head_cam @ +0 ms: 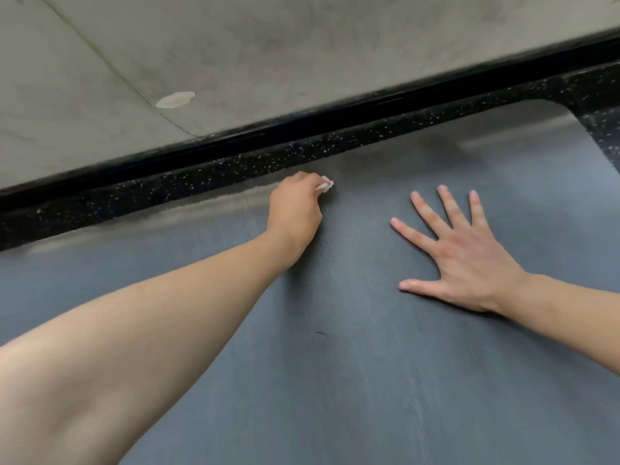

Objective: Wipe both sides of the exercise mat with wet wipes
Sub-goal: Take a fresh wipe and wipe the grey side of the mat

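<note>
Grey-blue exercise mat [335, 364] fills the lower two thirds of the frame, lying flat, fine ribbed texture, its far edge running diagonally from left-middle up to a rounded corner at upper right. A paler, sheeny band runs along that far edge. Pale concrete wall [235, 45] takes the upper left and top, with a thin seam line and a light chipped patch [175, 99] at upper left. Below it a glossy black baseboard strip [302, 124] crosses the frame diagonally, and under that a band of black speckled rubber floor [235, 166] shows between baseboard and mat, also wrapping the mat's corner at upper right. The person's bare left forearm reaches in from the lower left; left hand [297, 209] sits at centre frame near the mat's far edge, fingers curled into a fist round a small bunched white wet wipe [324, 184], which pokes out at the knuckles and is down at the mat surface. Right hand [459, 250] comes in from the right edge, palm flat on the mat at centre right, fingers straight and spread wide, holding nothing. The two hands are apart, side by side. A tiny dark speck [320, 333] lies on the mat below centre.
</note>
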A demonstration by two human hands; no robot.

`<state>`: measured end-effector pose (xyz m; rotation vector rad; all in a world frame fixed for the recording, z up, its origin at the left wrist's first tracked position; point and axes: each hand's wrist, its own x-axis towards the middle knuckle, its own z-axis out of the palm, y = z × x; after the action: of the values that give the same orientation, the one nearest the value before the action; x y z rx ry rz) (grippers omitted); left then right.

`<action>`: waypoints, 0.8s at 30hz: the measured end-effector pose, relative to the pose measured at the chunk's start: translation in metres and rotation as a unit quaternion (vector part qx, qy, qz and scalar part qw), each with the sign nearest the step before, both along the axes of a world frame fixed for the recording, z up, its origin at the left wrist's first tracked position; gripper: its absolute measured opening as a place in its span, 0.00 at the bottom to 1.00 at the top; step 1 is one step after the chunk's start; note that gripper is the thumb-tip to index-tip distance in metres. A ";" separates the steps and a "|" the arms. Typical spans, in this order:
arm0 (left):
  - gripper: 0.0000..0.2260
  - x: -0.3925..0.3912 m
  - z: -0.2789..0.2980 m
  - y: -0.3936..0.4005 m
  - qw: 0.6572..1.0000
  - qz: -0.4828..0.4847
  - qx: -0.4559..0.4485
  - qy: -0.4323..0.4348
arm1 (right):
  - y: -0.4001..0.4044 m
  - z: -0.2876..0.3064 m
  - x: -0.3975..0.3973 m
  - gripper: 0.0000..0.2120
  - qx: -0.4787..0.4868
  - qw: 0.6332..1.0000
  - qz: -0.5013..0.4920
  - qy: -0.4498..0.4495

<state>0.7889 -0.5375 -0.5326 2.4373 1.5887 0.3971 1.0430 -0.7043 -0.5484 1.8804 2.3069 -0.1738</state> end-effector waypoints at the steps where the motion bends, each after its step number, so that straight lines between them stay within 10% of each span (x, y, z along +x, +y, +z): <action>1: 0.10 -0.001 -0.003 -0.016 0.999 -0.032 0.005 0.002 | -0.001 0.000 0.000 0.48 0.003 1.000 0.001 0.000; 9: 0.12 -0.032 -0.008 -0.124 0.949 -0.316 -0.007 -0.017 | -0.001 0.004 0.001 0.49 -0.005 1.000 0.003 0.011; 18: 0.08 -0.006 0.008 -0.122 0.992 -0.031 -0.101 -0.066 | -0.093 0.019 -0.054 0.62 -0.052 0.995 -0.017 0.081; 24: 0.09 -0.006 0.011 -0.136 0.995 -0.065 -0.078 -0.002 | -0.110 0.016 -0.060 0.60 -0.072 0.996 -0.012 0.051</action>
<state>0.7834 -0.6734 -0.5215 2.4017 1.3920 0.2469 0.9833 -0.8145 -0.5326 1.8710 2.2685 -0.4368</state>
